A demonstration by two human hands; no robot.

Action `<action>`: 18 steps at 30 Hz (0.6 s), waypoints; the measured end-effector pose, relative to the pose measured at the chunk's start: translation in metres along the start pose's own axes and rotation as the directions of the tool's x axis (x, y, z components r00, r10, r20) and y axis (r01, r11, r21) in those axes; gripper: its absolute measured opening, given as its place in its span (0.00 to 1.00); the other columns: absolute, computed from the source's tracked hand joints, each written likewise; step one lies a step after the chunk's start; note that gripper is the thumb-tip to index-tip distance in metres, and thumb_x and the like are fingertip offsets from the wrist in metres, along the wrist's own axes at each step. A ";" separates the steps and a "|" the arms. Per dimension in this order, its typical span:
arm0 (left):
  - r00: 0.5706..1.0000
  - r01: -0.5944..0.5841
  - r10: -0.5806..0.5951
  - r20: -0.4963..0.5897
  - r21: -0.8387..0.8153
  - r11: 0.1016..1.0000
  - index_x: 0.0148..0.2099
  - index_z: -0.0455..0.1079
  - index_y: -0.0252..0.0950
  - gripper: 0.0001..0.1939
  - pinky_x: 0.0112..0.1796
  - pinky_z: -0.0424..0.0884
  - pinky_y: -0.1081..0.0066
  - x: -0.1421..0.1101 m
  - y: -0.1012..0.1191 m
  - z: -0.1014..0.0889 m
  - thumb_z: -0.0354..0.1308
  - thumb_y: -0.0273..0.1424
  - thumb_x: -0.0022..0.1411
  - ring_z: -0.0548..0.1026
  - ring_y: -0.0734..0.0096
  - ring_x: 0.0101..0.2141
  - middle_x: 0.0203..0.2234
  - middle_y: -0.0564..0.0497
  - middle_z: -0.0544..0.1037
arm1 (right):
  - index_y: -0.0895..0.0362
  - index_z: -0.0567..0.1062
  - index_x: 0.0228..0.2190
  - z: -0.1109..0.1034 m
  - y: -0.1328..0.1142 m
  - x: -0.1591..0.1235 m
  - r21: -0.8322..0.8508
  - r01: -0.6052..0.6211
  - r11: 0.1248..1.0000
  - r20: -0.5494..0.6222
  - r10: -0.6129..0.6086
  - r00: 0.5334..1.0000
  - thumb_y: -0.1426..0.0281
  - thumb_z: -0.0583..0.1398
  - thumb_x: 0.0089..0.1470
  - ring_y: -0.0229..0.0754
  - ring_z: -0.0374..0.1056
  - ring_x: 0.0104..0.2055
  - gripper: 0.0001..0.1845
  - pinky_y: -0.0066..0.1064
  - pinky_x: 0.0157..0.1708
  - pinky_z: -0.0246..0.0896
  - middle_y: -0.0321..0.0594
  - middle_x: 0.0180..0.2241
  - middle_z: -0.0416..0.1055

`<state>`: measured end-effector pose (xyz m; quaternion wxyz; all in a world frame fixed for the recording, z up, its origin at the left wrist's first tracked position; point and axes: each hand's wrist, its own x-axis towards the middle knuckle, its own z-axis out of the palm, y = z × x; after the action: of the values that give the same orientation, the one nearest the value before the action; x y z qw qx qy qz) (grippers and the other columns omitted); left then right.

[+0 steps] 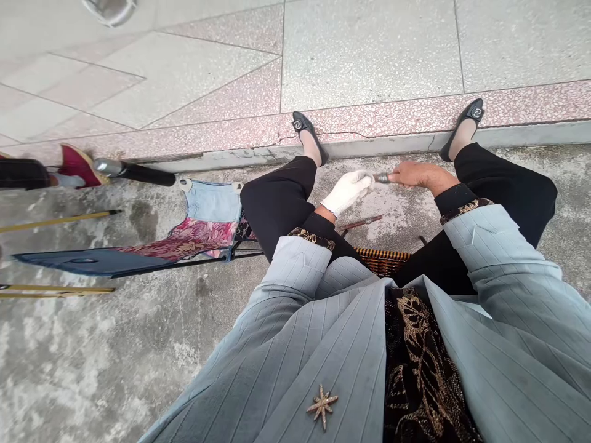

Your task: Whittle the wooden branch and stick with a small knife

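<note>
My left hand (347,190), in a white knit glove, is closed at one end of a short rod-like tool (381,178). Bare, my right hand (414,174) wraps round the tool's other end. The stretch visible between them looks grey and ridged, as if bound with wire or cord. Both ends are hidden in my fingers, so its exact kind does not show. The two hands are close together between my knees, above the concrete. Below them, a thin brown rod (362,223) sticks out near my left thigh.
Under me is a woven wicker seat (383,261). To my left stand a denim-and-floral folding chair (203,237), a black tube with a silver end (143,172), yellow poles (60,220) and another person's red shoe (80,166). A tiled step (369,126) runs ahead, under my shoes.
</note>
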<state>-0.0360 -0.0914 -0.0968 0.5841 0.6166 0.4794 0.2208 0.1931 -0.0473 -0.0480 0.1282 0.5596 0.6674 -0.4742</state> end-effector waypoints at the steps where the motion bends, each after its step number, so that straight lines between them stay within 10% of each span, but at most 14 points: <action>1: 0.998 0.016 -0.013 0.062 -0.049 0.999 0.37 0.69 0.36 0.14 0.25 0.57 0.73 -0.001 0.001 0.002 0.54 0.40 0.72 0.59 0.77 0.22 0.25 0.54 0.68 | 0.57 0.70 0.25 -0.003 0.002 0.001 0.095 -0.001 0.995 -0.066 0.007 0.998 0.62 0.61 0.72 0.36 0.60 0.21 0.23 0.32 0.24 0.55 0.41 0.21 0.68; 6: 0.986 0.115 -0.106 0.131 -0.064 0.991 0.35 0.68 0.35 0.10 0.23 0.56 0.74 -0.001 0.002 0.005 0.57 0.34 0.69 0.59 0.78 0.20 0.23 0.56 0.66 | 0.56 0.73 0.33 -0.015 0.007 -0.007 0.588 0.228 0.776 -0.125 -0.191 0.974 0.54 0.61 0.71 0.35 0.61 0.23 0.20 0.27 0.22 0.58 0.38 0.25 0.69; 12: 0.978 0.054 -0.040 0.205 -0.065 0.996 0.35 0.68 0.35 0.10 0.24 0.57 0.73 0.001 0.001 0.007 0.55 0.34 0.70 0.62 0.77 0.21 0.25 0.53 0.68 | 0.58 0.72 0.35 -0.018 0.010 -0.023 0.735 0.272 0.621 -0.051 -0.349 0.936 0.54 0.66 0.67 0.34 0.62 0.25 0.20 0.24 0.22 0.59 0.39 0.28 0.70; 18: 1.000 0.020 -0.015 -0.025 0.243 0.970 0.34 0.68 0.36 0.09 0.33 0.64 0.68 0.006 0.003 0.000 0.54 0.33 0.68 0.67 0.69 0.28 0.26 0.51 0.71 | 0.61 0.73 0.30 -0.008 0.006 -0.018 0.469 0.217 0.856 0.390 -0.422 0.819 0.55 0.67 0.66 0.33 0.61 0.23 0.23 0.26 0.25 0.59 0.36 0.25 0.69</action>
<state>-0.0328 -0.0859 -0.0957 0.5006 0.6767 0.5150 0.1624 0.2071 -0.0532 -0.0342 0.0877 0.3156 0.5878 -0.7397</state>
